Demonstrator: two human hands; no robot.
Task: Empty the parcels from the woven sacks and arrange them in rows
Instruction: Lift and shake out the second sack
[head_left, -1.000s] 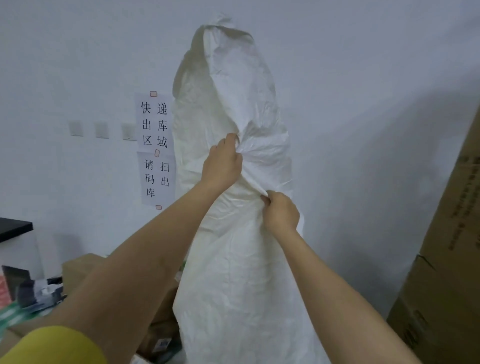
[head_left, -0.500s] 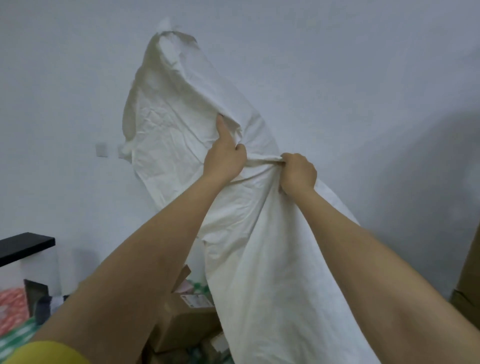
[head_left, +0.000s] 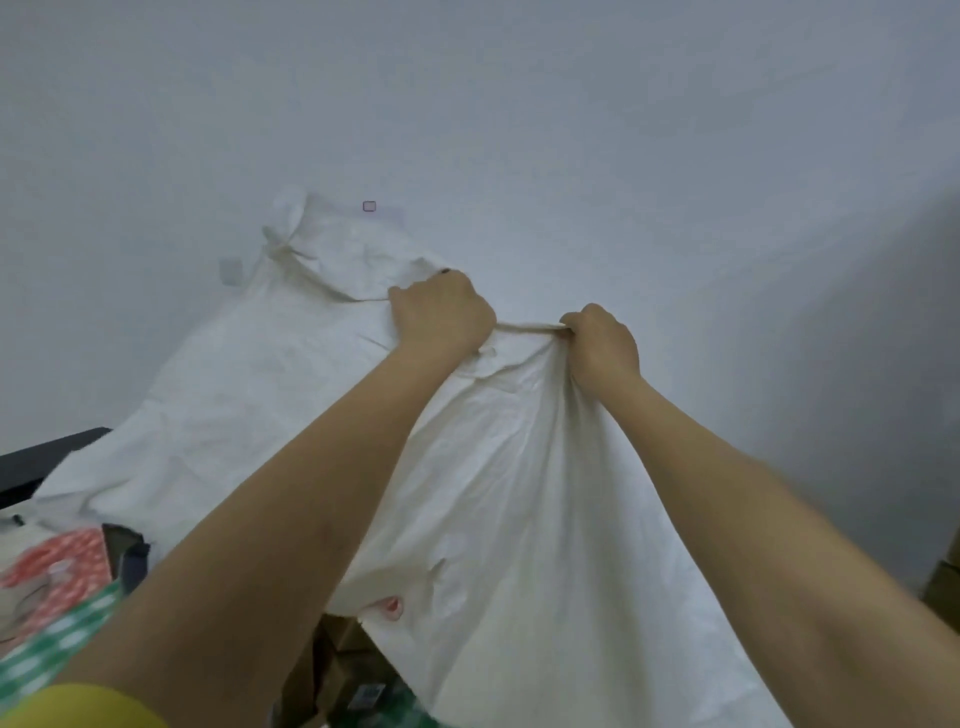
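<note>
A large white woven sack (head_left: 249, 395) hangs limp in front of the white wall, its upper end flopped over to the left. My left hand (head_left: 441, 312) grips a bunched fold of the sack near the middle. My right hand (head_left: 602, 340) grips the fabric a short way to the right, with a taut strip of cloth between the two hands. Below the sack, brown cardboard parcels (head_left: 343, 660) lie partly hidden. A red-and-white patterned parcel (head_left: 57, 566) lies at the lower left.
A black tabletop edge (head_left: 41, 457) juts in at the left. Green-and-white checked material (head_left: 57, 644) lies at the lower left. A brown cardboard box (head_left: 945, 577) stands at the right edge. The wall carries a switch plate (head_left: 231, 270) and a taped marker (head_left: 369, 207).
The sack's top, upright a second ago, has collapsed over to the left and sunk lower. Both hands kept their grip and spread apart, the view swinging left past the paper signs.
</note>
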